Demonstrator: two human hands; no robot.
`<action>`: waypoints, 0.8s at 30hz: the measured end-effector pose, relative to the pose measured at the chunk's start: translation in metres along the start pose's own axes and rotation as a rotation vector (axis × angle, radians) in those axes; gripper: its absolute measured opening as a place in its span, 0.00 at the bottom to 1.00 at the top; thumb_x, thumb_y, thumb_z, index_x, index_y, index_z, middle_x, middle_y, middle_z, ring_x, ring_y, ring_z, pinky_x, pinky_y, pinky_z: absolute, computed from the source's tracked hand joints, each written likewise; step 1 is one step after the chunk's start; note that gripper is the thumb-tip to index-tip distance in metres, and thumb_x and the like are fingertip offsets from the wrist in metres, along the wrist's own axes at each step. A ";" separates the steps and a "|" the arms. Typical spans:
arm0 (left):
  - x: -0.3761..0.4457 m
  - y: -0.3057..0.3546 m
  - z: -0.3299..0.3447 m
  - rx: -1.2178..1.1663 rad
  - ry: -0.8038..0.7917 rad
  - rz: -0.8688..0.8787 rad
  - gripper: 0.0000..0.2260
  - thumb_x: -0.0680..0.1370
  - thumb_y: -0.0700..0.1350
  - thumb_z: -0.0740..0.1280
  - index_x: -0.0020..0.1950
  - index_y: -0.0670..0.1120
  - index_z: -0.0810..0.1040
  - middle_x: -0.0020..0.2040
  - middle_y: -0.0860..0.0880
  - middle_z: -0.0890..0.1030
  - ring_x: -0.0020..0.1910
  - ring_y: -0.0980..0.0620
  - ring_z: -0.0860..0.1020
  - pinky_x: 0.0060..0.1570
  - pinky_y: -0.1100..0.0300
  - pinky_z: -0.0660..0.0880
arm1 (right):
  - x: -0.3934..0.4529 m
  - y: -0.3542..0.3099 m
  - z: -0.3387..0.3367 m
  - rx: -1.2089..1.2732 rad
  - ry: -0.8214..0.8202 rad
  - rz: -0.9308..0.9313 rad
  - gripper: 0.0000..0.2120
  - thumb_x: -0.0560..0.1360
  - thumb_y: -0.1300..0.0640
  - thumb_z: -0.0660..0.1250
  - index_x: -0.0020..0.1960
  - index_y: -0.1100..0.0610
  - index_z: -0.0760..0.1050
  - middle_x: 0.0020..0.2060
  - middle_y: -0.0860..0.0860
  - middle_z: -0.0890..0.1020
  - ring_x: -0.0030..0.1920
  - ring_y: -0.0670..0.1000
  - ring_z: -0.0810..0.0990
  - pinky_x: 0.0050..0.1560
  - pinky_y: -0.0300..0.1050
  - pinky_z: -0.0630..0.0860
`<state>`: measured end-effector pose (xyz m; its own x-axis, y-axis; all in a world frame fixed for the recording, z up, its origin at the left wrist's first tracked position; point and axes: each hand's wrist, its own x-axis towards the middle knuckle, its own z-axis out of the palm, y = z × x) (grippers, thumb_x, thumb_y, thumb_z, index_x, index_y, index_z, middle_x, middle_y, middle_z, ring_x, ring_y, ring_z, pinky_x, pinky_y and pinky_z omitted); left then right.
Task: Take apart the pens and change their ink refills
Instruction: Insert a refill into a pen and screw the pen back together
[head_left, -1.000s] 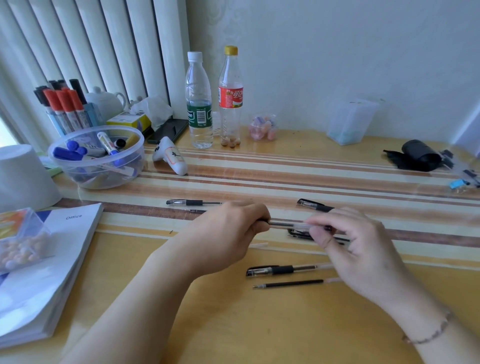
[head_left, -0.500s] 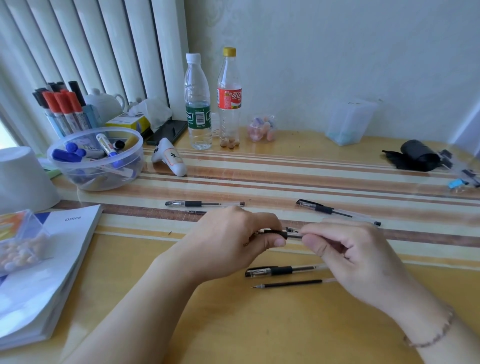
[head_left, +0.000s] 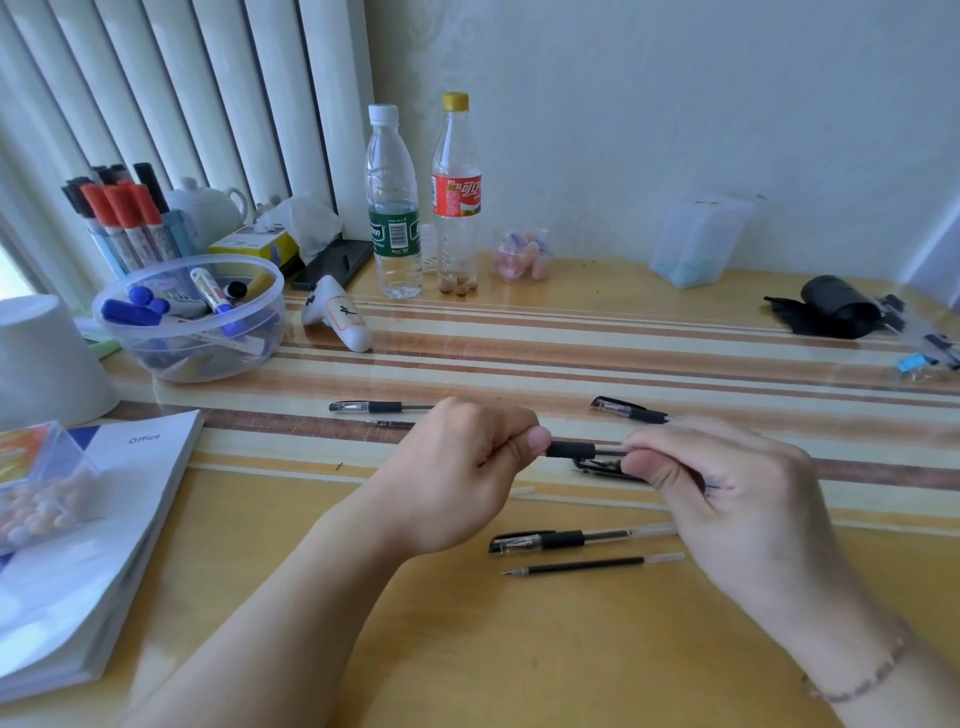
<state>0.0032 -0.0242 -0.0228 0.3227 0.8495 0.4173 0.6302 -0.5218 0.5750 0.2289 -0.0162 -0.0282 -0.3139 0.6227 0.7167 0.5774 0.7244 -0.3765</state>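
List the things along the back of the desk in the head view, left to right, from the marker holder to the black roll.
Marker holder → white teapot → green-label bottle → red-label bottle → small jar of pastel bits → translucent box → black roll.

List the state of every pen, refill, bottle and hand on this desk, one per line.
held pen: off the desk, gripped at both ends
left hand: pinching its tip end
right hand: holding its barrel
capped pen: lying assembled
loose refill: lying bare
water bottle: upright, capped
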 end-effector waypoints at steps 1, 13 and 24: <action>0.000 0.000 0.001 -0.022 0.008 -0.019 0.19 0.81 0.48 0.57 0.31 0.45 0.62 0.26 0.52 0.62 0.27 0.52 0.60 0.28 0.58 0.59 | 0.000 -0.001 0.001 0.004 0.024 -0.011 0.01 0.71 0.62 0.74 0.42 0.59 0.84 0.37 0.48 0.83 0.37 0.45 0.81 0.37 0.39 0.77; 0.000 0.003 -0.003 -0.066 0.057 -0.002 0.20 0.82 0.51 0.59 0.33 0.42 0.73 0.24 0.54 0.66 0.26 0.55 0.67 0.28 0.63 0.63 | 0.000 0.002 0.003 -0.015 -0.168 0.095 0.11 0.75 0.42 0.64 0.42 0.47 0.79 0.26 0.39 0.77 0.26 0.44 0.75 0.25 0.32 0.69; -0.001 -0.002 -0.020 -0.122 0.042 -0.158 0.11 0.80 0.46 0.63 0.38 0.46 0.77 0.24 0.56 0.68 0.23 0.57 0.64 0.26 0.70 0.61 | 0.005 0.004 -0.008 -0.077 -0.240 0.155 0.10 0.76 0.47 0.64 0.45 0.49 0.82 0.36 0.38 0.81 0.32 0.43 0.79 0.30 0.45 0.76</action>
<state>-0.0122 -0.0250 -0.0105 0.1955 0.9188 0.3428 0.5794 -0.3902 0.7156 0.2359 -0.0124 -0.0217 -0.3821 0.7828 0.4912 0.6847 0.5968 -0.4184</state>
